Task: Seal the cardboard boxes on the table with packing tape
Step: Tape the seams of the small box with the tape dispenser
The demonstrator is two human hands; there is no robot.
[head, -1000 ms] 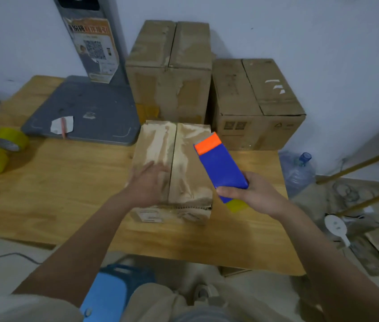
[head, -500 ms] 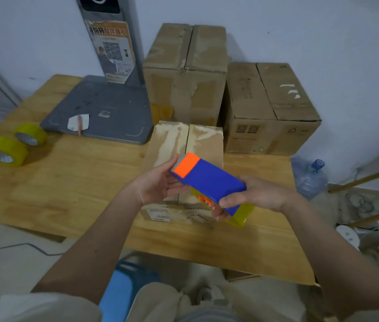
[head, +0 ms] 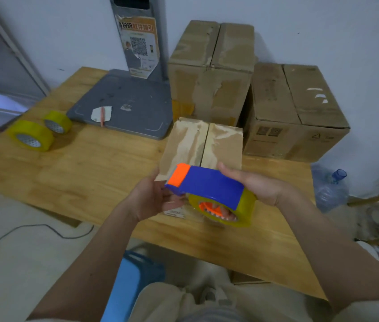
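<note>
The right hand [head: 257,188] curls its fingers [head: 224,167] over the blue body of a tape dispenser [head: 209,188], the thumb hidden beneath. The left hand [head: 154,197] meets the dispenser's orange front end, fingers bent around it; whether they pinch the loose tape end cannot be told. A yellow tape roll [head: 242,210] sits in the dispenser. Both hands hold it in the air above the near end of a small cardboard box [head: 189,145], whose two top flaps meet at an untaped centre seam. The box rests on the wooden bench [head: 91,168], with two larger boxes, a tall box [head: 211,73] and a wide box [head: 295,112], behind it. Two spare tape rolls [head: 37,131] lie well apart to the left. Likely risks: nothing steadies the box, so pulling tape could slide it, and the tape end may stick to the fingers or fold onto itself.
</note>
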